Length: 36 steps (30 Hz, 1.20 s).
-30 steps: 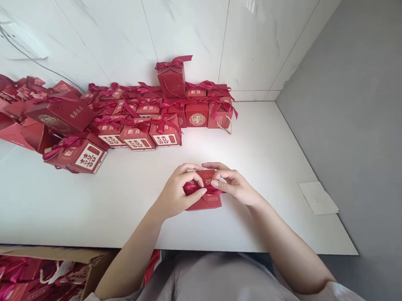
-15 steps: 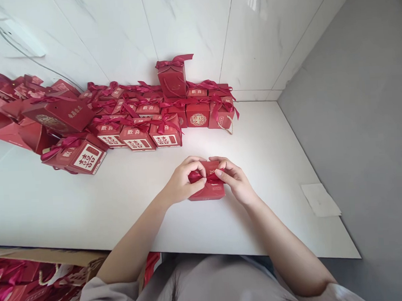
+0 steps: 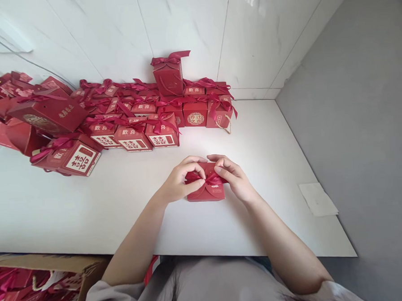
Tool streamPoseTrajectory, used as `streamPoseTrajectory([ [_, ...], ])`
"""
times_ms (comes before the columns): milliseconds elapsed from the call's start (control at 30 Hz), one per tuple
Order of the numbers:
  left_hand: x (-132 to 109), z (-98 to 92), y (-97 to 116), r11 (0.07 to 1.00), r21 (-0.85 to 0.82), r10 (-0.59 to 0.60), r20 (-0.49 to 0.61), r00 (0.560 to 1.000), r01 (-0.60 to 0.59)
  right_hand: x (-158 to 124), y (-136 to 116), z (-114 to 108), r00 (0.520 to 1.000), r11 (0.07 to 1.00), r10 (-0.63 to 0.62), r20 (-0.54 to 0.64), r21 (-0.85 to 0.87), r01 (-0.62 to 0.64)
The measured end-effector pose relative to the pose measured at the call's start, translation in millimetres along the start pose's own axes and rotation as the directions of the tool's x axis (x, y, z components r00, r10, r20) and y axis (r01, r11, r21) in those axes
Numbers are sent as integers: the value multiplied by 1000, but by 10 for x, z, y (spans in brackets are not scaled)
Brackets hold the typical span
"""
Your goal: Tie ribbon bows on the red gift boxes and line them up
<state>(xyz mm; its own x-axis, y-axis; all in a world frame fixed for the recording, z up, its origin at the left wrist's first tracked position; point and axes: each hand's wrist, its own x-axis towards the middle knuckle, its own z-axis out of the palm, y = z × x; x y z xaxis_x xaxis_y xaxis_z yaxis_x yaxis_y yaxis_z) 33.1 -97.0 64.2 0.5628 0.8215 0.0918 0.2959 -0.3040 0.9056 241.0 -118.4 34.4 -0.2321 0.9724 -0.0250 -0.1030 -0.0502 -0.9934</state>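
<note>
While box (image 3: 203,194) stays put | left hand (image 3: 177,184), right hand (image 3: 236,181) still pinch ribbon (image 3: 211,180)

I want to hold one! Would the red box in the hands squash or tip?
The red box looks like thin folded card, so it probably dents if squeezed. Squat and flat on the table, it likely won't tip. Its ribbon looks floppy.

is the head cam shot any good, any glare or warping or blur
Head view: soft, even light, only faint shadows on the table; a glare patch on the wall top right; wide-angle warp tilts the tile lines and stretches the boxes at far left; the held box is sharp.
</note>
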Motion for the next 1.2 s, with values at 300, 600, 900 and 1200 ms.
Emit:
streamPoseTrajectory([
  [300, -152, -235, -196, 998, 56, 13, -193, 981, -2, -241, -114, 0, 934, 879, -341, -111, -390, 274],
  [600, -164, -130, -178, 998, 52, 52, -177, 983, -43, -359, -108, 120, 705, 328, -582, 406, -676, 660],
  [900, -138, -17, -237, 984, -164, 13, -307, 952, -66, -457, -71, 483, 677, 97, -510, 531, -747, 658],
  [1200, -108, 3, -292, 981, -186, -21, -341, 940, -46, -470, -109, 571, 816, 123, -413, 405, -863, 490],
])
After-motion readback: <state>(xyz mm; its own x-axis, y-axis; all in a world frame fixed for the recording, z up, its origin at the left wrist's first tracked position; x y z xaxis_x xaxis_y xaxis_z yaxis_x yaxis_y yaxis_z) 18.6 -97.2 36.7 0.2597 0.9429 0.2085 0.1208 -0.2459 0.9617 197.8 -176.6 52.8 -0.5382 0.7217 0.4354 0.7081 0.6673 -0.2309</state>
